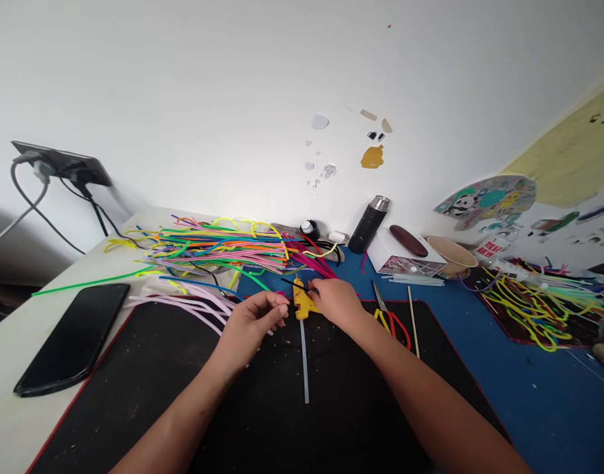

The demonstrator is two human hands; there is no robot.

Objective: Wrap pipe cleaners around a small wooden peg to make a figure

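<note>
Near the centre of the mat lies a yellow hot glue gun (pixel 303 300), with a long translucent glue stick (pixel 304 362) running from its back toward me. My right hand (pixel 334 299) is closed just right of the gun, its fingertips on a short black pipe cleaner (pixel 292 284) that crosses over the gun. Left of the gun, my left hand (pixel 255 322) is closed in a pinch. A small magenta bit (pixel 282 294) shows at its fingertips, too small to make out.
Colourful pipe cleaners (pixel 222 247) are heaped against the wall, with lilac ones (pixel 193 304) nearer. A phone (pixel 72 339) lies left. Scissors (pixel 390 316), a wooden stick (pixel 413 322), a black flask (pixel 368 227), a white box (pixel 398 253) and a bowl (pixel 452 255) stand or lie right.
</note>
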